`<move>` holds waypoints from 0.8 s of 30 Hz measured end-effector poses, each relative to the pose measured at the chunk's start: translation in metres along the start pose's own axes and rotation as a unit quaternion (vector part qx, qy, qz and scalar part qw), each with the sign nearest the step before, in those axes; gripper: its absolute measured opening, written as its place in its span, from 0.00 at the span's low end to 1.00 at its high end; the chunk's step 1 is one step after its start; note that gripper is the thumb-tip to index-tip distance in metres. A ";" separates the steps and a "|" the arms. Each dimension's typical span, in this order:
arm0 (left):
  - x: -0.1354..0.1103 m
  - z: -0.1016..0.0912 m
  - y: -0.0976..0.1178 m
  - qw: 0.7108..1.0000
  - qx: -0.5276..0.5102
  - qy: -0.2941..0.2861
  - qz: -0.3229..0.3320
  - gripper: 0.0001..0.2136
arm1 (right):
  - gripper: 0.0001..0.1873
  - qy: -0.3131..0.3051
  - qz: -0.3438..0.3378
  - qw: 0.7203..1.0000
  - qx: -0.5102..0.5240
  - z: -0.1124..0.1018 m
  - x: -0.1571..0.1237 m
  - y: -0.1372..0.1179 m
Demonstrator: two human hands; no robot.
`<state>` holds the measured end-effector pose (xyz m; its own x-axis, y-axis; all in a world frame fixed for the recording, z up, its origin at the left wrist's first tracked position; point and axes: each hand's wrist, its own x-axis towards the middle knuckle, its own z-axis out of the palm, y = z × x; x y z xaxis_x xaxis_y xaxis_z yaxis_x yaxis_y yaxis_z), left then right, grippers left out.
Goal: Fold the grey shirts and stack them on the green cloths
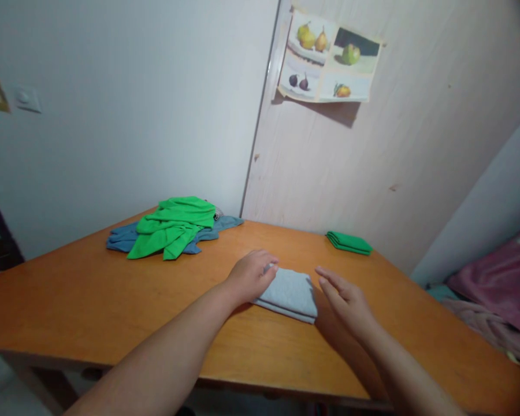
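Note:
A light grey folded cloth [288,292] lies flat on the wooden table in front of me, its layers stacked along the near edge. My left hand [252,276] rests at its left side, with the thumb over the cloth's edge and the fingers curved around the far left corner; thumb and fingers are apart. Just off the right edge of the cloth, my right hand [344,297] is held with its fingers stretched out and nothing in them. It appears slightly raised, with a shadow on the wood below.
A loose heap with a bright green garment [177,222] over blue cloth [123,238] lies at the back left of the table [125,306]. A folded dark green cloth [349,242] sits at the back right. Walls border the far edge; pink fabric [498,277] is beyond the right side.

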<state>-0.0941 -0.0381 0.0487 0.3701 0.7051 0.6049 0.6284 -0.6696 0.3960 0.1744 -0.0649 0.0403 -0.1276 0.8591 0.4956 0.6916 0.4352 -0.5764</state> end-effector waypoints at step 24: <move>-0.022 0.012 0.041 0.969 0.095 -0.188 0.129 0.21 | 0.14 -0.121 -0.163 0.947 -0.247 0.010 -0.042 -0.022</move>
<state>-0.0680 -0.0784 0.0439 0.7322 0.5797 0.3574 0.5836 -0.8046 0.1096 0.1568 -0.1077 0.0259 -0.5092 0.7641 0.3961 0.8287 0.5596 -0.0141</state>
